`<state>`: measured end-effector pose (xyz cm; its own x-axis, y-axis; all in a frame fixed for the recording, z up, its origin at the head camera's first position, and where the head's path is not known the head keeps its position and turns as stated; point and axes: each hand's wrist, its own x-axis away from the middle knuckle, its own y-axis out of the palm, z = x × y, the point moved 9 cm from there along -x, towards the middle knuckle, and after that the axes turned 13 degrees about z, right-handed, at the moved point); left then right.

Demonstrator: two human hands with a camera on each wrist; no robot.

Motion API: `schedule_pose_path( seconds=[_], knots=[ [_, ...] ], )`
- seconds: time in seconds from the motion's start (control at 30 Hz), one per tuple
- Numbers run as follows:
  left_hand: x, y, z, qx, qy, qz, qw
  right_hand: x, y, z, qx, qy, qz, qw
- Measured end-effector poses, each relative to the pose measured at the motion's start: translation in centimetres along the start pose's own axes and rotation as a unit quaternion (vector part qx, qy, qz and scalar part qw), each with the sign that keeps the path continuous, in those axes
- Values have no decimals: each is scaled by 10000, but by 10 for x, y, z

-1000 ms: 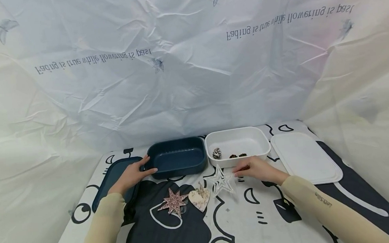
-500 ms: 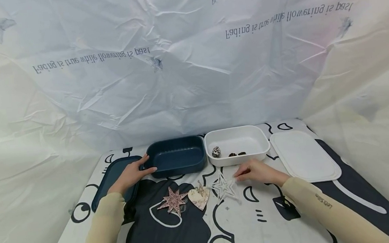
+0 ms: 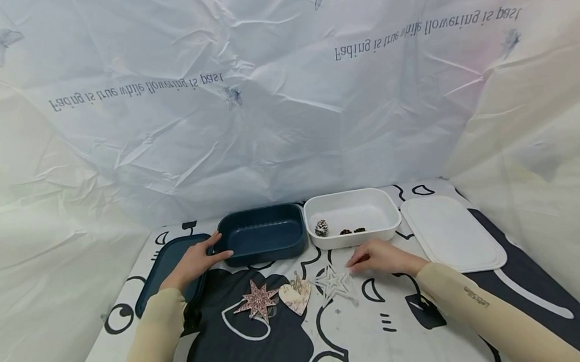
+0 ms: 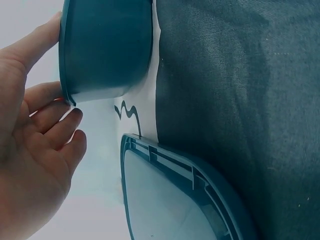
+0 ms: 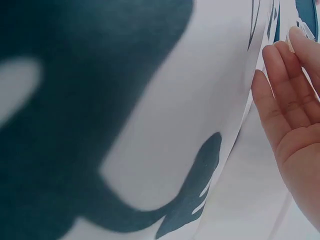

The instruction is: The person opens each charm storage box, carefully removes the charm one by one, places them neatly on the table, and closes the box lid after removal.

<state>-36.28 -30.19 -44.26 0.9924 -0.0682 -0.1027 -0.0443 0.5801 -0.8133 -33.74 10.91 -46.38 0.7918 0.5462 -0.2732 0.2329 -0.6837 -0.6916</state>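
My right hand [image 3: 380,256] pinches one point of a white openwork star ornament [image 3: 333,284] between thumb and fingertips. The star is low over the patterned cloth; whether it lies fully flat I cannot tell. In the right wrist view the fingertips [image 5: 270,50] point toward the top right, where only a bit of the star shows. My left hand [image 3: 194,263] touches the near left corner of the dark blue container [image 3: 265,257], thumb and fingers spread along its rim. A pink glitter star [image 3: 257,300] and a heart ornament [image 3: 295,296] lie left of the white star.
A white container [image 3: 353,241] beside the blue one holds a frosted pine cone [image 3: 321,228] and small dark cones [image 3: 352,231]. A blue lid [image 3: 159,276] lies at the left, a white lid [image 3: 453,236] at the right. A white sheet [image 3: 285,119] hangs behind.
The white star has come down toward the cloth and tilted flatter, with my right hand moving slightly nearer me. My left hand stays at the blue container's corner.
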Motion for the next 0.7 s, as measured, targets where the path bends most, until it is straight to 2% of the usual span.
schedule_pose_path(
  seconds=[0.43, 0.7],
  knots=[
    [1, 1, -2, 116, -51, -12, 9999, -4, 7, 2, 50, 143, -308, 9994],
    [0, 0, -4, 108, -114, -4, 9999, -9, 10, -1, 428, 73, -407, 9982]
  ],
)
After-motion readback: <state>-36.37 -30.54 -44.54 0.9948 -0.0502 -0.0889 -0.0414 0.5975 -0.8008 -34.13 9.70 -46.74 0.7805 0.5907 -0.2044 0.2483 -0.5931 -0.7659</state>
